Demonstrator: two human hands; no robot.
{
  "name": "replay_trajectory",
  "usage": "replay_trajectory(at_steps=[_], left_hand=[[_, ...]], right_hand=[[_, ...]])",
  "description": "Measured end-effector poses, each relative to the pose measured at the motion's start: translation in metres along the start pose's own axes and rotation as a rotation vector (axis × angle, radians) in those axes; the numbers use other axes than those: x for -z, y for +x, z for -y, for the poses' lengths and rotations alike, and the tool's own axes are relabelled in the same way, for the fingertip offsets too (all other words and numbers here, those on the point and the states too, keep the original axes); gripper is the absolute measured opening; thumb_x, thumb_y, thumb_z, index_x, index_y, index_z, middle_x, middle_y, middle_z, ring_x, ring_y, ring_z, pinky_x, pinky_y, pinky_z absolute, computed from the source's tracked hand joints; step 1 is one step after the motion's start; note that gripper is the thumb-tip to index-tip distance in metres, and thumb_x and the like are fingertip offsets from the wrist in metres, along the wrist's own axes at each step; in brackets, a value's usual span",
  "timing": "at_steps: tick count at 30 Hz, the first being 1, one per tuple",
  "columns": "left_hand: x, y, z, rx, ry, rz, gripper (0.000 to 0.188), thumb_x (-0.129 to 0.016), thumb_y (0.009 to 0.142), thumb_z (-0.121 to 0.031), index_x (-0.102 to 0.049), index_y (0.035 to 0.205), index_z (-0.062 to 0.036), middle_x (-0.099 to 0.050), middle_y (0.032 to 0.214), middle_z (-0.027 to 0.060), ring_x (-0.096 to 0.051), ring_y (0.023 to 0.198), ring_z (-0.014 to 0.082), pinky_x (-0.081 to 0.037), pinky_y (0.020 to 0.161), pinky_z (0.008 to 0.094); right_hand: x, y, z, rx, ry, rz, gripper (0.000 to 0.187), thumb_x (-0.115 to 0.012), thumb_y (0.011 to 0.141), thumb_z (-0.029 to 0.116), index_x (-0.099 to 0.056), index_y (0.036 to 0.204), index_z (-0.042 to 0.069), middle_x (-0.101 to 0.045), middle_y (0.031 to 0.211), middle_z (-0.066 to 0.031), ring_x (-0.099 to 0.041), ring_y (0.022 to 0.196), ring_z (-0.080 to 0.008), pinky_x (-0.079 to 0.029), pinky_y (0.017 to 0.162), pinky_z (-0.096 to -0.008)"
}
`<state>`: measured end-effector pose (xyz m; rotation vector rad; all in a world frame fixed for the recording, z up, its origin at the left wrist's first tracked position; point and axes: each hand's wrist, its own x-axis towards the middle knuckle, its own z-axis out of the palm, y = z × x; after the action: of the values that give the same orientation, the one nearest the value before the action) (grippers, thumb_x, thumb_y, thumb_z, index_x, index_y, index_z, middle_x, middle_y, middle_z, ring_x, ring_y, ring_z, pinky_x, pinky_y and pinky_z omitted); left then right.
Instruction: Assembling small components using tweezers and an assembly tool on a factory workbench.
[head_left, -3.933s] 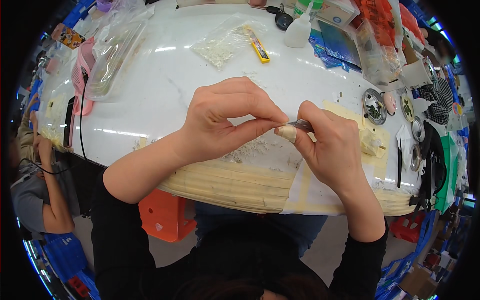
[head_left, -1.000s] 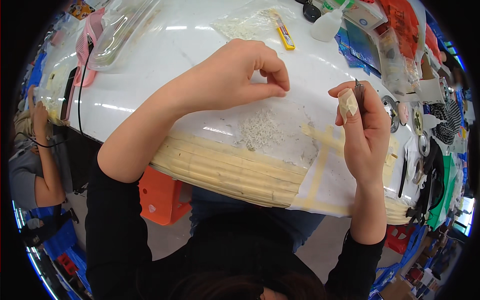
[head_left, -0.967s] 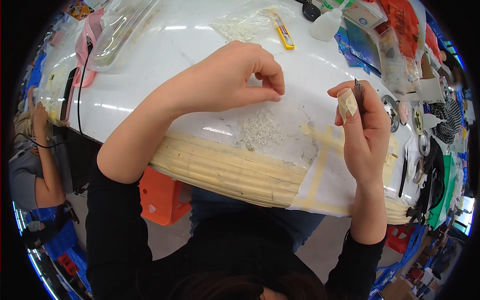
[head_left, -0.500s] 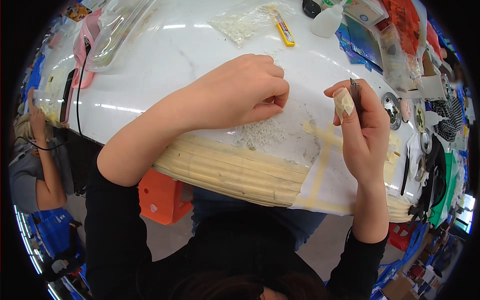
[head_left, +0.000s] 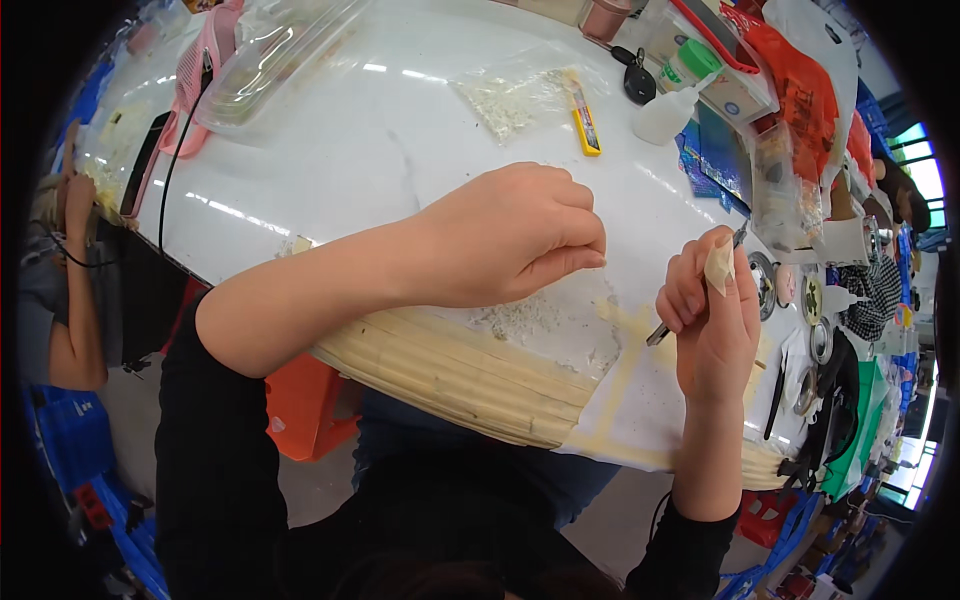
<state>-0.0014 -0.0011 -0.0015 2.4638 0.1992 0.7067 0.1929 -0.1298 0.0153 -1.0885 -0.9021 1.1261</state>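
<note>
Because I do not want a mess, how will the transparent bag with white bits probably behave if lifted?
The bag is probably floppy: its thin film lies flat and wrinkled. It is likely light, as the white bits look small and thinly spread. They may slide together, and might spill; whether the bag is sealed cannot be seen.

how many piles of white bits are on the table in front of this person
2: one loose pile, partly covered from view by the left hand; one inside the clear bag beside the yellow case. More could be hidden behind the hand.
</note>
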Motion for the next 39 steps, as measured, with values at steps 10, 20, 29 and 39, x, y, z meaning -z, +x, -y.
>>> replay_trajectory(at_steps=[10, 20, 29, 39], left_hand=[[0.017, -0.001, -0.083, 0.007, -1.277, 0.09, 0.066, -0.027, 0.104, -0.047, -0.066, 0.105, 0.0073, -0.067, 0.1, 0.0164, -0.06, 0.095, 0.0243, -0.046, 0.088, 0.034], [-0.064, -0.013, -0.173, -0.212, -2.397, 0.204, 0.118, 0.014, 0.083, -0.078, -0.062, 0.117, 0.0047, -0.065, 0.113, 0.0136, -0.053, 0.086, 0.0201, -0.036, 0.08, 0.0262], [-0.068, -0.006, -0.194, -0.191, -2.461, 0.147, 0.118, 0.014, 0.082, -0.079, -0.063, 0.109, 0.0064, -0.065, 0.104, 0.0136, -0.044, 0.073, 0.0169, -0.037, 0.071, 0.0251], [-0.058, -0.014, -0.203, 0.09, -2.402, 0.173, 0.119, 0.013, 0.081, -0.08, -0.062, 0.113, 0.007, -0.065, 0.098, 0.013, -0.043, 0.064, 0.0164, -0.036, 0.062, 0.0248]], right_hand=[[0.009, 0.005, -0.005, 0.072, 0.024, -0.018, 0.014, -0.048, 0.1, 0.018, -0.051, 0.106, 0.006, -0.04, 0.071, 0.0042, -0.033, 0.061, -0.0044, -0.031, 0.054, -0.0213], [0.009, 0.001, -0.006, 0.083, 0.033, -0.003, 0.016, -0.046, 0.1, 0.016, -0.053, 0.109, 0.004, -0.041, 0.072, 0.0041, -0.034, 0.062, -0.0043, -0.031, 0.054, -0.0211], [0.008, -0.001, -0.003, 0.081, 0.046, 0.026, 0.015, -0.046, 0.099, 0.013, -0.054, 0.108, 0.003, -0.041, 0.071, 0.0042, -0.033, 0.061, -0.0036, -0.03, 0.054, -0.0211], [0.006, -0.001, -0.004, 0.067, 0.037, 0.015, 0.013, -0.049, 0.099, 0.013, -0.055, 0.106, 0.004, -0.04, 0.07, 0.0052, -0.033, 0.059, -0.0031, -0.03, 0.052, -0.0207]])
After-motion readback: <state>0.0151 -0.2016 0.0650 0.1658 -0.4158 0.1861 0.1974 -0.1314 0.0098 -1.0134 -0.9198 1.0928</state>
